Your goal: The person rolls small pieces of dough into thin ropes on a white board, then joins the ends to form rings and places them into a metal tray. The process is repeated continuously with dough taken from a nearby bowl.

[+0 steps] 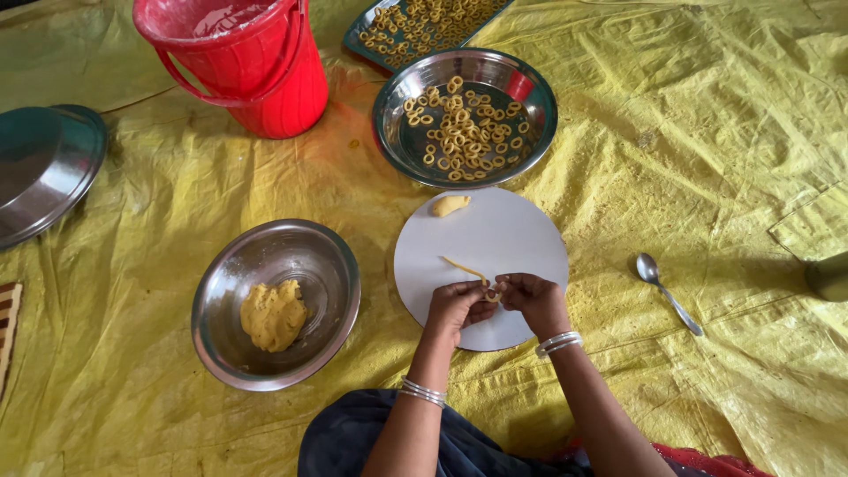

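My left hand (458,306) and my right hand (533,299) meet over the near part of a round white board (512,234). Their fingertips pinch one end of a thin yellow dough strand (465,268), curled into a small loop between them. The rest of the strand lies on the board, running up and left. A small lump of dough (449,205) rests at the board's far edge. Beyond the board, a steel bowl (396,141) holds several small dough rings (464,128).
A steel bowl (331,265) with a yellow dough ball (273,314) sits left of the board. A red bucket (256,79) stands at the back, a tray of rings (364,40) behind the bowl, a steel lid (44,168) far left, a spoon (668,292) right. Yellow sheet (689,132) covers the floor.
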